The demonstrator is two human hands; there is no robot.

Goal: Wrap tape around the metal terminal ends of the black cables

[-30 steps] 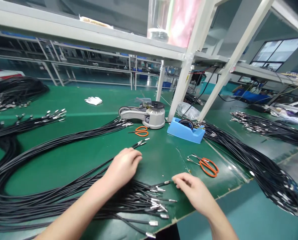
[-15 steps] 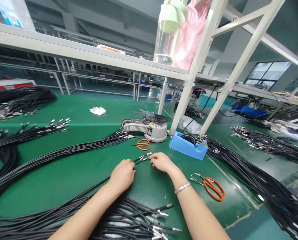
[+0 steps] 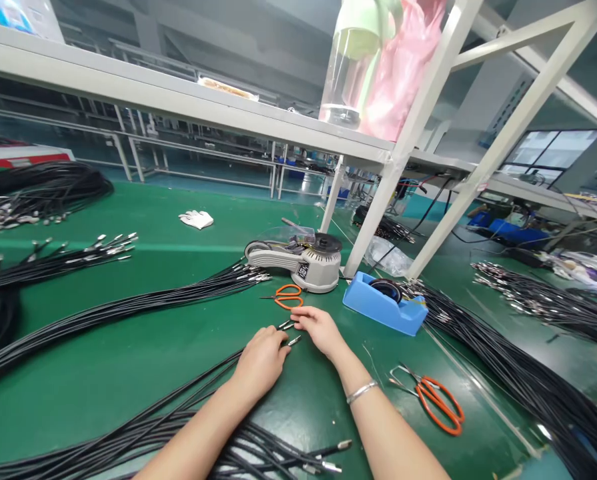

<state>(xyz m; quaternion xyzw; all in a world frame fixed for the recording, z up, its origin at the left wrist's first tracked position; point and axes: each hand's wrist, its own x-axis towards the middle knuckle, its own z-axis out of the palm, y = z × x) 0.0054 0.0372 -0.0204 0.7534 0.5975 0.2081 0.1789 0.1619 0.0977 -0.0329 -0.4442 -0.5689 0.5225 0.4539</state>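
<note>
Factory workshop, green surface (image 3: 78, 407). Thin black cables (image 3: 218, 369) lie along long axis from lower left to upper right, metal tips (image 3: 289, 325) pointing toward orange scissors (image 3: 288, 297). Left hand (image 3: 261, 363) nearer, fingers curled at tips, grip unclear. Right hand (image 3: 318, 332) just beside tips, fingers loosely bent, grasp uncertain.

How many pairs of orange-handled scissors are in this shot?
2. One pair of scissors lies in front of the grey electric tape dispenser; the other pair lies on the green mat, right of the right hand.
</note>
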